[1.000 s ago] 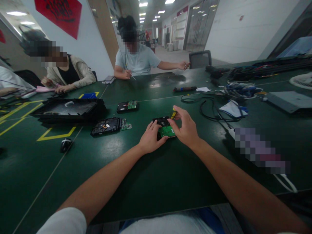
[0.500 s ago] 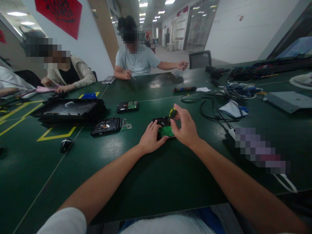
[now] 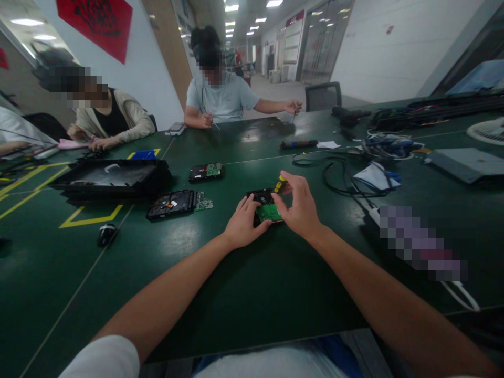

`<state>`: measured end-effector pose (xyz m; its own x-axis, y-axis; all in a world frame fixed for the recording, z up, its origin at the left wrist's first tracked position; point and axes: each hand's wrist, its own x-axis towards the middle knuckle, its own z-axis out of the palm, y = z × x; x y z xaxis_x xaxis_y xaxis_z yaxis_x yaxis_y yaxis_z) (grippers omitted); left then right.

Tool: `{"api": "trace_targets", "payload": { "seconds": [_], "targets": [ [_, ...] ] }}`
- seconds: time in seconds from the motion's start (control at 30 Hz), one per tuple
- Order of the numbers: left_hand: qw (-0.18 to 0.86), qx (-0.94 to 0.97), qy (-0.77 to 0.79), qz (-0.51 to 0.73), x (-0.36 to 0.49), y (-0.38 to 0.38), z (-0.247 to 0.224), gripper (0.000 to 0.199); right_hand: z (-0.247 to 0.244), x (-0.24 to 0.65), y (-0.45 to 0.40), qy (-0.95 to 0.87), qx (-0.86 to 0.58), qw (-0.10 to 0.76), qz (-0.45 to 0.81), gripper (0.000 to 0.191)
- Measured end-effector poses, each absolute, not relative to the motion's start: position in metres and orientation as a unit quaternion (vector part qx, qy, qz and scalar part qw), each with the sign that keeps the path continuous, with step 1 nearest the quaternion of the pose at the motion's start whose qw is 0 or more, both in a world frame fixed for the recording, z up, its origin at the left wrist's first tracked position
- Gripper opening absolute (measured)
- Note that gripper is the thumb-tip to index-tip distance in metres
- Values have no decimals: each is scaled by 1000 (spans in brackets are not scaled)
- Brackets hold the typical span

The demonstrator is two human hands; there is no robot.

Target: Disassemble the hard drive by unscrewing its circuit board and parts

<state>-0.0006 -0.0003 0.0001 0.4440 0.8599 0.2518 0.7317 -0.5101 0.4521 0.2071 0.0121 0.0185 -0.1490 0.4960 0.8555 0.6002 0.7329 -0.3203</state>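
Note:
A black hard drive (image 3: 260, 196) with a green circuit board (image 3: 269, 212) lies on the green table in front of me. My left hand (image 3: 244, 223) grips its left side, the thumb along the near edge and the fingers at the far left. Between the thumb and fingers of my right hand (image 3: 298, 205) is a small yellow and black screwdriver (image 3: 280, 184), held tilted over the drive's right part. Its tip is hidden by my fingers.
Left of the drive lie a second drive (image 3: 172, 203) with a loose board (image 3: 203, 201), a third drive (image 3: 206, 171), a black tray (image 3: 114, 176) and a mouse (image 3: 106, 234). Cables (image 3: 342, 178) and a power strip (image 3: 417, 239) are on the right. Two people sit across the table.
The screwdriver has turned and leans more to the right in my right hand, which has shifted very slightly. My left hand and the drive have stayed put.

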Motion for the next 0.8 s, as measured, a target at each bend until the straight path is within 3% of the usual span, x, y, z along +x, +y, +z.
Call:
{"api": "trace_targets", "payload": {
  "seconds": [0.8],
  "targets": [
    [148,837,475,226,0,-2,4,53,17,206,12,-769,-352,532,-44,67]
  ]
}}
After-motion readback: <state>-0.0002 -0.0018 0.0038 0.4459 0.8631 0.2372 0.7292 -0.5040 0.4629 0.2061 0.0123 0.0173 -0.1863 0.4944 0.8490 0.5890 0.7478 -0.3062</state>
